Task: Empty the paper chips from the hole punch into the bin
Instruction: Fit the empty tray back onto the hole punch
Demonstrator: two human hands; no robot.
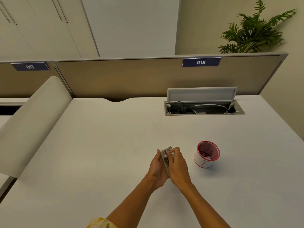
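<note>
Both hands, left hand (pixel 158 168) and right hand (pixel 178 168), clasp hole punch (pixel 165 157) above white desk (pixel 98 145).

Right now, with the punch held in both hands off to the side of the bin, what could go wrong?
1. The hole punch, held between the left hand and right hand, sits over bare desk, not over the bin. Opening it here would likely scatter chips on the desk.
2. The bin is small, light-looking and narrow-mouthed, so a careless tip may miss it.
3. A hand swinging across could knock it over, spilling the bits already inside.
</note>
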